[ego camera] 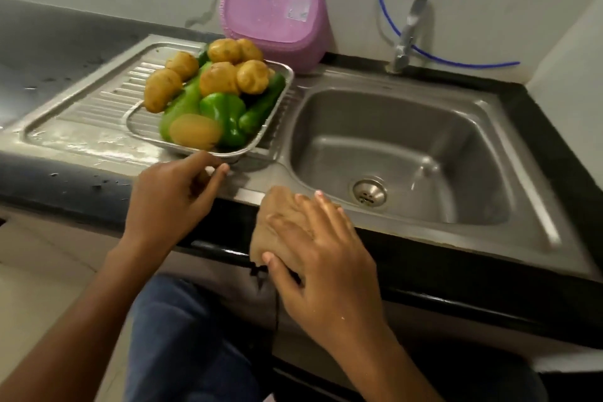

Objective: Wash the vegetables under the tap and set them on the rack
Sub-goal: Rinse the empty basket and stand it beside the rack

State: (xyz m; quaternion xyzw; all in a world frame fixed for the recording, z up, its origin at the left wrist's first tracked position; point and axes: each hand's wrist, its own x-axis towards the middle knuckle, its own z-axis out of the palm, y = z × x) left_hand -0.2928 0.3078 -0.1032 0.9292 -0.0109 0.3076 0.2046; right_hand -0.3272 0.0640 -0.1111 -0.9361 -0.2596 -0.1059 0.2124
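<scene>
Right hand fingers clasping blurred potato; left hand loose; basket label unreadable.

Bare forearms; blue jeans

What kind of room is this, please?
Most likely a home kitchen: a steel sink with a tap set in a dark counter, and a tray of potatoes and green vegetables beside it.

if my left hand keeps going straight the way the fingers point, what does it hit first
Most likely the near rim of the metal tray holding the vegetables. Your left hand points up and right, its fingertips just short of that rim. Depth is unclear, so it may already be touching.
</scene>
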